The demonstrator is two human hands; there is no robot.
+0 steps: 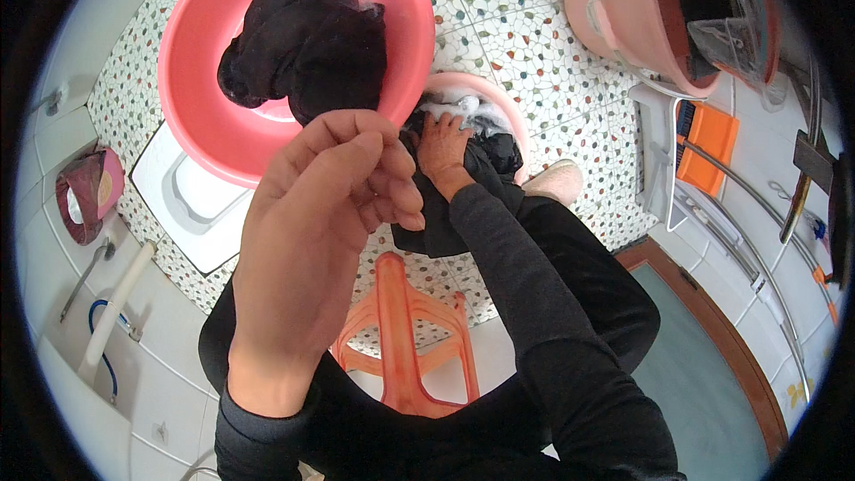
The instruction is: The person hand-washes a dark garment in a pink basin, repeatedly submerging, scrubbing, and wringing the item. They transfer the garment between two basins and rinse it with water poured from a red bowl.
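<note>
My left hand (pixel 327 227) is raised close to the camera with its fingers curled, and no object shows in it. Behind it on the floor, a large pink plastic basin (pixel 184 120) holds a bundled black garment (pixel 314 40). My right hand (pixel 444 147) rests on dark wet cloth (pixel 494 150) in a smaller pink basin (pixel 511 103), among white suds (pixel 467 103). Part of the dark cloth hangs over that basin's near side. Whether the right fingers grip the cloth, I cannot tell.
An orange plastic stool (pixel 397 341) stands between my legs. A squat toilet (pixel 200 190) lies partly under the large basin. To the right are a pink bucket (pixel 621 7) with dark contents, an orange dustpan (pixel 715 147) and a brown door frame (pixel 735 354). Pipes run along the left wall.
</note>
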